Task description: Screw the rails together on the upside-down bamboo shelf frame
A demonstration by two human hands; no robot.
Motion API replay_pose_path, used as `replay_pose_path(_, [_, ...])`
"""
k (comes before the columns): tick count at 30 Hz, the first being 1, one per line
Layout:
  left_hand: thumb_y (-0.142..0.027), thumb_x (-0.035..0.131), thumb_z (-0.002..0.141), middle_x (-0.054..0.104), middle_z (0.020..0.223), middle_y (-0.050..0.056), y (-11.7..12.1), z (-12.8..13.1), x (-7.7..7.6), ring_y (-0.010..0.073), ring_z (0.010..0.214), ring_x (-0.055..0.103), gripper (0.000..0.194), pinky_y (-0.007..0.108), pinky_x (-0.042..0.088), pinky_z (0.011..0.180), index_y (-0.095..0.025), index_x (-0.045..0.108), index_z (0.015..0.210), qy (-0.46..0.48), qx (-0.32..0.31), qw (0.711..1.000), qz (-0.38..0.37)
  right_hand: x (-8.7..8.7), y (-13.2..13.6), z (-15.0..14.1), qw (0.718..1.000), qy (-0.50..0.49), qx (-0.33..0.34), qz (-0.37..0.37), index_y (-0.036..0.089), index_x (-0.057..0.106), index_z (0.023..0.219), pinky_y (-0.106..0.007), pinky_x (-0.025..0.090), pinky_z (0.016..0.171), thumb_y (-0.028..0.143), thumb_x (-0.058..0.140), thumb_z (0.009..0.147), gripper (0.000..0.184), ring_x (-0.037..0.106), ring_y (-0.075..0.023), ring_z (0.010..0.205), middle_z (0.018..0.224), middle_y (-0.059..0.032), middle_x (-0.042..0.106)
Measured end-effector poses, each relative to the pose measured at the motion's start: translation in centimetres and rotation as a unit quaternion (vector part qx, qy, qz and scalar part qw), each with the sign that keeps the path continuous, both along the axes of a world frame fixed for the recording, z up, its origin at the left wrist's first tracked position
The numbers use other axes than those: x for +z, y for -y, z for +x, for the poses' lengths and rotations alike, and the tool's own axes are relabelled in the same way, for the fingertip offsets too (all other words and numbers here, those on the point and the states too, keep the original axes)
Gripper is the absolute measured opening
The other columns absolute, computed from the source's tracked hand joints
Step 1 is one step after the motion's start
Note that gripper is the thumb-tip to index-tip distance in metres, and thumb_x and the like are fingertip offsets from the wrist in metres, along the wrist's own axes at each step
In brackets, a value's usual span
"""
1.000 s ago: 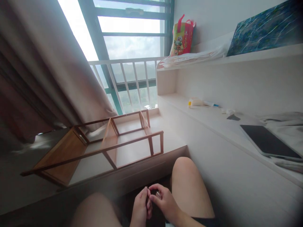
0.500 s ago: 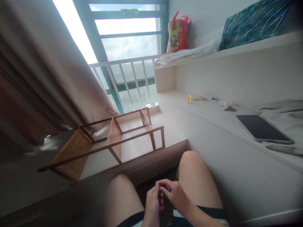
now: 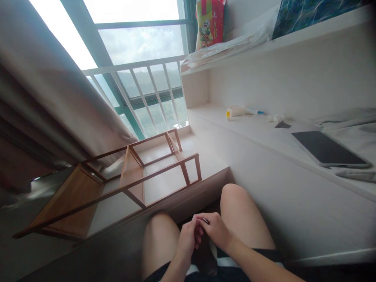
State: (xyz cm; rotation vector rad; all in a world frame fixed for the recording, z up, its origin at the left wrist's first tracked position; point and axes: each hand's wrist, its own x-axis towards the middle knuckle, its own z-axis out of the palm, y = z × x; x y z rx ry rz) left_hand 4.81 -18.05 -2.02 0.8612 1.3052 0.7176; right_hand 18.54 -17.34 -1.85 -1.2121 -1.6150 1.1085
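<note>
Low in the view, between the bare knees, my two hands meet at the fingertips. My right hand [image 3: 216, 229] is closed in a pinch on a small slim dark object [image 3: 206, 221] with a shiny edge; most of it is hidden by the fingers, so its exact kind does not show. My left hand [image 3: 189, 235] has its fingers curled in, its thumb and index tip touching the right fingertips. No object shows in it.
A brown wooden shelf frame [image 3: 132, 168] lies on its side on the ledge at left, near the curtain [image 3: 58, 98]. On the right-hand counter [image 3: 249, 133] are a tablet [image 3: 329, 149], a yellow-capped tube [image 3: 236, 112] and grey-white cloth [image 3: 352, 129]. A red bag [image 3: 216, 23] stands above.
The view has tilted down and shifted slightly, so the window, shelf and bag sit higher. My hands stay together at the fingertips, and the slim object shows slightly more clearly.
</note>
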Motion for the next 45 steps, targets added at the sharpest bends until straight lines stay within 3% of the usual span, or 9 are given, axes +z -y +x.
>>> replay_pose_path(2, [-0.072,0.050,0.076,0.048,0.050,-0.001,-1.5,-1.0,1.9,0.0093,0.042,0.039,0.060,0.023,0.024,0.041,-0.014,0.060,0.062,-0.087,-0.054,0.991,0.081,-1.0,-2.2,-0.1,0.998,-0.051,-0.031,-0.013,0.020,0.077,0.101,-0.035,0.053,0.078,0.039,0.058,0.087,0.030,0.071,-0.0243,0.084,0.092,-0.0073,0.077])
replay_pose_path(5, [-0.055,0.047,0.088,0.062,0.068,0.004,-3.9,-2.7,6.8,0.0150,0.062,0.054,0.045,0.025,0.040,0.057,-0.016,0.070,0.082,-0.212,-0.091,0.944,0.235,-2.3,-5.9,-0.4,0.993,-0.100,-0.061,-0.011,0.021,0.077,0.103,-0.038,0.054,0.087,0.038,0.064,0.084,0.029,0.071,-0.0257,0.094,0.100,-0.0065,0.076])
replay_pose_path(9, [-0.041,0.043,0.095,0.065,0.082,0.005,-7.8,-4.1,14.3,0.0189,0.081,0.058,0.036,0.031,0.045,0.076,-0.020,0.071,0.087,-0.402,-0.100,0.811,0.413,-4.2,-10.2,-1.0,0.990,-0.115,-0.074,0.035,0.024,0.077,0.098,-0.037,0.056,0.084,0.033,0.065,0.083,0.022,0.072,-0.0244,0.090,0.095,-0.0041,0.077])
replay_pose_path(11, [-0.037,0.044,0.095,0.065,0.091,0.006,-10.3,-4.1,17.0,0.0208,0.092,0.057,0.032,0.035,0.045,0.088,-0.021,0.071,0.089,-0.461,-0.074,0.732,0.496,-5.3,-11.9,-1.2,0.991,-0.090,-0.075,0.067,0.024,0.078,0.097,-0.036,0.057,0.081,0.030,0.063,0.085,0.020,0.073,-0.0240,0.085,0.090,-0.0036,0.077])
replay_pose_path(14, [-0.037,0.049,0.093,0.064,0.112,0.007,-14.7,-3.6,18.8,0.0231,0.107,0.055,0.026,0.040,0.041,0.101,-0.023,0.070,0.095,-0.514,-0.087,0.648,0.554,-6.9,-13.8,-1.2,0.990,-0.059,-0.082,0.095,0.025,0.078,0.097,-0.037,0.057,0.083,0.027,0.060,0.087,0.021,0.073,-0.0246,0.087,0.093,-0.0040,0.077])
replay_pose_path(16, [-0.040,0.049,0.093,0.058,0.131,0.006,-17.4,-3.1,18.9,0.0244,0.123,0.049,0.028,0.042,0.036,0.109,-0.025,0.067,0.109,-0.525,-0.138,0.626,0.560,-7.6,-14.8,-1.3,0.991,-0.056,-0.082,0.094,0.025,0.078,0.099,-0.038,0.056,0.086,0.027,0.059,0.087,0.022,0.072,-0.0252,0.090,0.097,-0.0041,0.076])
replay_pose_path(22, [-0.053,0.045,0.093,0.037,0.154,0.006,-21.5,-2.1,17.8,0.0260,0.145,0.029,0.049,0.043,0.035,0.114,-0.026,0.053,0.134,-0.515,-0.310,0.645,0.473,-9.2,-15.9,-1.3,0.994,-0.034,-0.063,0.083,0.026,0.077,0.100,-0.036,0.054,0.086,0.024,0.058,0.088,0.023,0.071,-0.0254,0.092,0.099,-0.0037,0.076])
replay_pose_path(30, [-0.043,0.046,0.095,0.031,0.157,0.002,-21.6,-2.1,17.7,0.0248,0.146,0.026,0.038,0.042,0.038,0.112,-0.029,0.056,0.128,-0.516,-0.319,0.657,0.448,-9.7,-16.5,-1.2,0.996,-0.031,-0.027,0.081,0.027,0.076,0.104,-0.036,0.052,0.090,0.026,0.056,0.090,0.024,0.070,-0.0249,0.097,0.104,-0.0031,0.075])
replay_pose_path(45, [-0.039,0.047,0.094,0.026,0.159,0.001,-20.4,-2.7,17.8,0.0256,0.149,0.017,0.033,0.042,0.034,0.115,-0.029,0.059,0.122,-0.482,-0.340,0.683,0.431,-9.0,-15.6,-0.6,0.983,-0.176,-0.050,-0.019,0.025,0.079,0.090,-0.040,0.056,0.086,0.033,0.063,0.081,0.020,0.072,-0.0269,0.090,0.088,-0.0005,0.077])
